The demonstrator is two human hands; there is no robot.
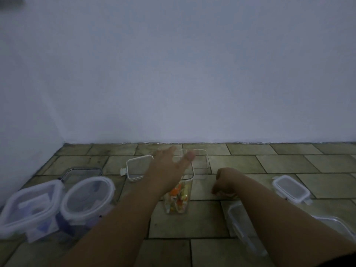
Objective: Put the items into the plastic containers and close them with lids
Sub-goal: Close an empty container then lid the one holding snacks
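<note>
Stretched forward over the tiled floor [192, 224], the left hand [169, 168] spreads its fingers above the open tall container [178, 201] of colourful items, which stands midway toward the wall edge. Just right of it, the right hand [225, 183] curls its fingers down at the floor; whether it holds anything is unclear.

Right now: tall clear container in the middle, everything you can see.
The tall container looks like clear plastic, squarish, upright on the tiled floor, lidless. Small orange, yellow and green items fill its lower part. The left hand spreads over its open rim, fingers straight; contact cannot be told. A second clear container stands behind it.
</note>
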